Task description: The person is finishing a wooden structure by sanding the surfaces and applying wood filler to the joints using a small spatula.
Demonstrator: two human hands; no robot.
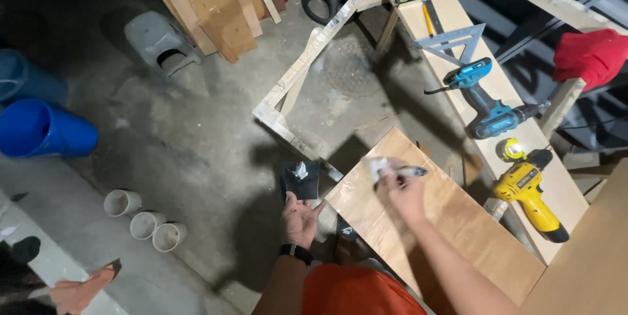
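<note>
My right hand (402, 191) is shut on a crumpled white cloth (377, 168) and a slim dark tool (412, 172), pressed on the top of a plywood panel (451, 223) that lies in front of me. The hand and cloth are blurred. My left hand (299, 218) is open, palm up, at the panel's left edge, just below a small black tray (302, 181) with something white in it. A dark watch sits on my left wrist.
A long wooden bench (471, 60) at right carries a blue drill (487, 102), a yellow drill (526, 191), a metal square (451, 41) and a pencil. A wooden frame (307, 66) lies on the concrete floor. Blue barrels (39, 128) and white pipe pieces (144, 220) stand at left.
</note>
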